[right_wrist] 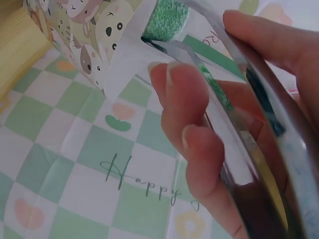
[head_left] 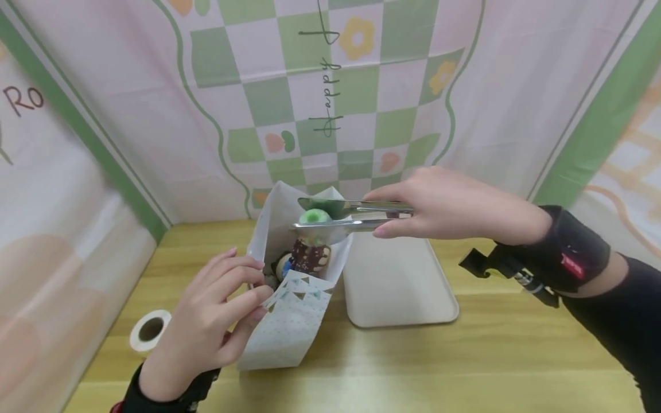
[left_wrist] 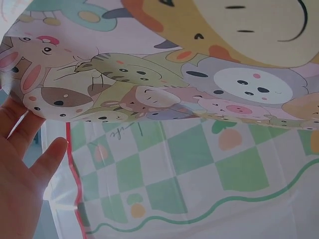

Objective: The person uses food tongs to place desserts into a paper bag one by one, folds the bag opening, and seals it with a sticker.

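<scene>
A white-lined paper bag (head_left: 281, 338) lies on its side, mouth facing up toward me; the left wrist view shows its animal-print side (left_wrist: 239, 84). At the left of its mouth, my left hand (head_left: 214, 310) holds the rim with bent fingers, the thumb outside. My right hand (head_left: 444, 206) grips metal tongs (head_left: 366, 225) from the right. Between the tong ends, over the bag's mouth, sits a green doughnut (head_left: 315, 217), its sugary surface (right_wrist: 167, 21) close in the right wrist view. Below it in the bag are a chocolate-coated pastry (head_left: 308, 256) and other partly hidden pieces.
A beige tray (head_left: 400, 281) is on the wooden table (head_left: 392, 373), right of the bag. To the left stands a roll of white tape (head_left: 137, 334). A green-and-white checked cloth (head_left: 351, 86) hangs behind, with printed cloth at both sides.
</scene>
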### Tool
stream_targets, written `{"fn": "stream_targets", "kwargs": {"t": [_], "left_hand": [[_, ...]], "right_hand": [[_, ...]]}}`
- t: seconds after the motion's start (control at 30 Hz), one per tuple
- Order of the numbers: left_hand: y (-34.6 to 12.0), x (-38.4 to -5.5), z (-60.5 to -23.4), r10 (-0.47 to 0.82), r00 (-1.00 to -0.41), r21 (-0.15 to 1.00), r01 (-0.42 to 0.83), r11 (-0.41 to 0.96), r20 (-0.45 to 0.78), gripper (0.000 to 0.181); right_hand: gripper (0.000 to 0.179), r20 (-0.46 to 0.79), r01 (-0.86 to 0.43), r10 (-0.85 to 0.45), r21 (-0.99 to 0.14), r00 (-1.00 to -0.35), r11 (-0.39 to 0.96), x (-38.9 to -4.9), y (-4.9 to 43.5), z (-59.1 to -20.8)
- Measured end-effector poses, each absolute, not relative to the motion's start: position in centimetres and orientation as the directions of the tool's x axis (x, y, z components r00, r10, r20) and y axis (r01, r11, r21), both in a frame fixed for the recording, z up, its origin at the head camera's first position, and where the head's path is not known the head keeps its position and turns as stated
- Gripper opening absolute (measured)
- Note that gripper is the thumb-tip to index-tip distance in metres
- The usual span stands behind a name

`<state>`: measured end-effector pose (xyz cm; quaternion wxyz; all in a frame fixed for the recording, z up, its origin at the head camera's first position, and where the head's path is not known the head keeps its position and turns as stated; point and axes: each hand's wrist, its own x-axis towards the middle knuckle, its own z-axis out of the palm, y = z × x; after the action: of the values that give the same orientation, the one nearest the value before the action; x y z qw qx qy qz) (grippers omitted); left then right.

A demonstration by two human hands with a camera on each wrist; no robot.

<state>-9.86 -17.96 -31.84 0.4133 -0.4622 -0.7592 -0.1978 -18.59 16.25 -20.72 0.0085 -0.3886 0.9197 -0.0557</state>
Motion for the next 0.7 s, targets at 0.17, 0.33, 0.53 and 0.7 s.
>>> {"fn": "stream_targets", "kwargs": {"t": [0.17, 0.33, 0.53, 0.7], "left_hand": [[-18.0, -9.9, -31.7, 0.550, -0.219, -0.096, 0.868, 0.486, 0.806, 0.037], [-17.9, -9.9, -31.6, 0.564, -0.212, -0.121, 0.860, 0.495, 0.798, 0.037], [-17.7, -9.9, -31.7, 0.569, -0.210, -0.129, 0.858, 0.496, 0.795, 0.037], [-17.7, -10.0, -31.7, 0.568, -0.204, -0.132, 0.859, 0.494, 0.797, 0.037]], "right_hand": [[0.053, -0.015, -0.757, -0.763, -0.118, -0.646, 0.643, -19.1, 14.7, -20.5], [0.040, -0.043, -0.786, -0.790, -0.083, -0.612, 0.613, -19.5, 13.1, -19.9], [0.040, -0.123, -0.783, -0.780, -0.028, -0.614, 0.621, -20.0, 11.3, -19.9], [0.044, -0.160, -0.782, -0.769, 0.035, -0.619, 0.623, -20.5, 10.2, -20.2]]}}
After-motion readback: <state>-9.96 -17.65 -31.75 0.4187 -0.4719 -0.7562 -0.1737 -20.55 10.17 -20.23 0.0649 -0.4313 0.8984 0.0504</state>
